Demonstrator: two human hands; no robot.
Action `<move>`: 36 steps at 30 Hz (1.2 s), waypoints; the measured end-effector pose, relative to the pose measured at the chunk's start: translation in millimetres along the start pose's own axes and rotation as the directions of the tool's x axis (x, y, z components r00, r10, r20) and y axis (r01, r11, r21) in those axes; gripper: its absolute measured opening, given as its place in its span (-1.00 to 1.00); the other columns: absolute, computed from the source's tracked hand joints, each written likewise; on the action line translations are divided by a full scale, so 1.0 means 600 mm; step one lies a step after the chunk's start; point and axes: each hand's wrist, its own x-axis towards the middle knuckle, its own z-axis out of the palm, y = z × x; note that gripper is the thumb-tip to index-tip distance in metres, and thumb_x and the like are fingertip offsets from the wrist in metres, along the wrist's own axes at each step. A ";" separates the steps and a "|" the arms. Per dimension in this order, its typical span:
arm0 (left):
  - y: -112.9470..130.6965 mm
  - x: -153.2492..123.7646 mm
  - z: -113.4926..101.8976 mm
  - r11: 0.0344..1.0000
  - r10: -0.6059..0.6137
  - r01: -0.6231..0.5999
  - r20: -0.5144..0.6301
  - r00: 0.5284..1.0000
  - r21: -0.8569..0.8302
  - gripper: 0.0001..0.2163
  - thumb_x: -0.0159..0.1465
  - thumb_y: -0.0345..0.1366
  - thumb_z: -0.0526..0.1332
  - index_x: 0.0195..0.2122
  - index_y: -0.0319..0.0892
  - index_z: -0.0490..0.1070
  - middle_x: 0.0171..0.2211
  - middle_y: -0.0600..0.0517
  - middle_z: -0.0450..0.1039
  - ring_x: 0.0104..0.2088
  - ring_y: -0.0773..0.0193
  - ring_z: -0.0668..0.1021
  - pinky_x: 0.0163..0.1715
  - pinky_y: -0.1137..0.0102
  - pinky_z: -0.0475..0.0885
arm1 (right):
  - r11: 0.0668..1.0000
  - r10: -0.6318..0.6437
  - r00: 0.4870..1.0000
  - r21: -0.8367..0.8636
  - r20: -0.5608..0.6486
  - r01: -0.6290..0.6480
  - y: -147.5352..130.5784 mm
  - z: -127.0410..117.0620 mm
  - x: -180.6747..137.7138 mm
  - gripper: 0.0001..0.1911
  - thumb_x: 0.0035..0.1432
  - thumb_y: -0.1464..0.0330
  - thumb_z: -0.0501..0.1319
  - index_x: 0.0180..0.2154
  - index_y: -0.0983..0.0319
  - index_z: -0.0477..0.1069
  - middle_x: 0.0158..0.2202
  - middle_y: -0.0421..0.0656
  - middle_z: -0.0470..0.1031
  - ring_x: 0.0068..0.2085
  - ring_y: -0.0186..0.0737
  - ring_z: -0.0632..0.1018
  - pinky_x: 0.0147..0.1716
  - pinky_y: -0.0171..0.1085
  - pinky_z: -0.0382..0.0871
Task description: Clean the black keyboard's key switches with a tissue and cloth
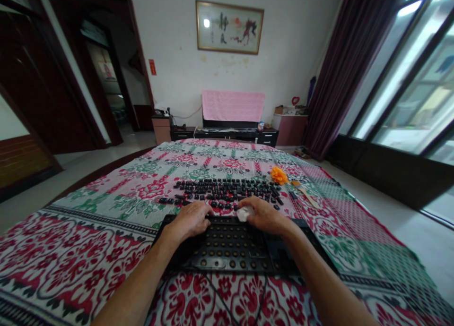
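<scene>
A black keyboard base (pixel 230 250) with its keycaps taken off lies on the patterned cloth in front of me. My left hand (pixel 189 219) rests on its far left edge, fingers curled, and whether it grips anything is hidden. My right hand (pixel 264 215) is closed on a small white wad (pixel 243 214) pressed against the keyboard's far edge. Several loose black keycaps (pixel 227 191) lie spread in rows just beyond both hands.
The red, green and white floral cloth (pixel 106 250) covers the whole table. An orange brush-like object (pixel 279 175) and a thin stick tool (pixel 305 193) lie at the far right of the keycaps. A cable (pixel 227 302) runs toward me. A pink-covered TV stand stands at the wall.
</scene>
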 end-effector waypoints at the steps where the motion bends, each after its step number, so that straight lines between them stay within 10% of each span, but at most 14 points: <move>1: 0.001 0.000 -0.001 1.000 -0.002 0.002 -0.002 1.000 -0.001 -0.73 0.01 -0.32 0.10 -0.24 -0.05 0.41 -0.25 0.03 0.42 -0.19 0.20 0.41 -0.20 0.39 0.26 | 1.000 0.001 1.000 0.004 -0.012 0.000 -0.002 0.000 0.000 -0.60 -0.16 0.51 0.07 -0.18 0.28 0.36 -0.21 -0.11 0.41 -0.23 -0.26 0.41 -0.23 -0.35 0.22; 11: 0.000 -0.002 0.000 1.000 0.003 -0.004 -0.009 1.000 -0.014 -0.73 0.01 -0.31 0.10 -0.24 -0.07 0.41 -0.26 0.01 0.42 -0.20 0.20 0.41 -0.20 0.38 0.26 | 0.999 -0.042 0.999 0.026 -0.014 0.042 -0.006 -0.013 0.009 -0.77 0.02 0.36 0.00 -0.32 0.28 0.37 -0.49 -0.22 0.38 -0.47 -0.37 0.34 -0.49 -0.40 0.14; 21: -0.028 0.009 0.009 0.988 0.078 -0.075 0.023 0.997 -0.138 -0.69 0.00 -0.29 0.13 -0.19 0.03 0.40 -0.27 0.13 0.45 -0.25 0.26 0.45 -0.30 0.48 0.29 | 0.932 -0.333 0.942 -0.135 0.045 0.336 -0.052 0.033 0.040 -0.78 -0.05 0.48 0.07 -0.31 0.26 0.39 -0.36 -0.14 0.32 -0.32 -0.32 0.34 -0.31 -0.37 0.17; 32: -0.023 0.007 0.008 0.991 0.058 -0.055 0.020 0.998 -0.125 -0.70 0.00 -0.30 0.12 -0.21 0.03 0.41 -0.27 0.12 0.46 -0.25 0.25 0.45 -0.30 0.45 0.29 | 0.911 -0.210 0.950 -0.305 0.231 0.276 -0.032 -0.002 0.025 -0.74 -0.08 0.51 0.04 -0.34 0.23 0.44 -0.34 -0.08 0.38 -0.30 -0.25 0.40 -0.29 -0.35 0.20; 36: -0.019 0.006 0.004 0.992 0.063 -0.062 0.011 0.998 -0.106 -0.72 0.00 -0.31 0.11 -0.23 0.01 0.42 -0.29 0.11 0.46 -0.26 0.25 0.45 -0.31 0.45 0.29 | 0.955 -0.173 0.980 -0.226 0.097 0.191 -0.014 -0.024 0.019 -0.71 -0.09 0.48 0.07 -0.27 0.25 0.42 -0.31 -0.11 0.41 -0.26 -0.26 0.40 -0.24 -0.35 0.21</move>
